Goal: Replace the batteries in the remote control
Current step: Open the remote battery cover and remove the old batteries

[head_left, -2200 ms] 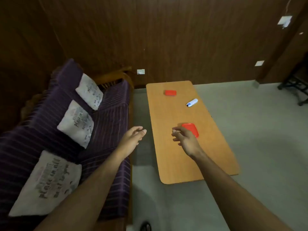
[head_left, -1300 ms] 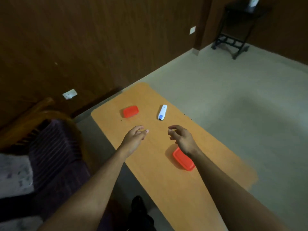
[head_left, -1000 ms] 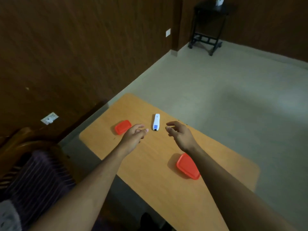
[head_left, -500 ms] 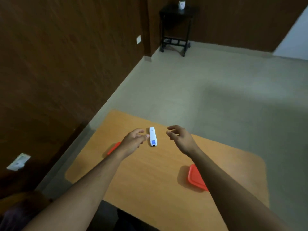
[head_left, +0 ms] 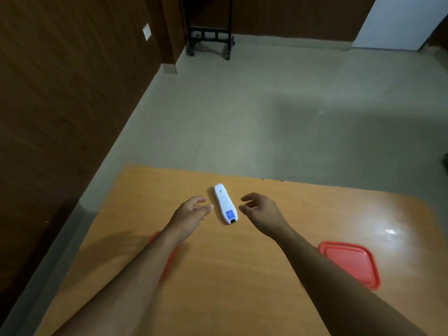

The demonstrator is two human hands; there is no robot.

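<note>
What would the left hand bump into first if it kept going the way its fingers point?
Probably the remote: the left hand points up and right toward its near side, fingertips close beside it. Whether it's above table height is unclear.

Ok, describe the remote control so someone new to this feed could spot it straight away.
Find the orange wooden table that fills the lower half of the view. The slim white plastic remote control lies flat toward its far edge, between the left hand and the right hand, touched by neither. It is the only white thing there, with a blue patch at its near end; its neighbours are red.
</note>
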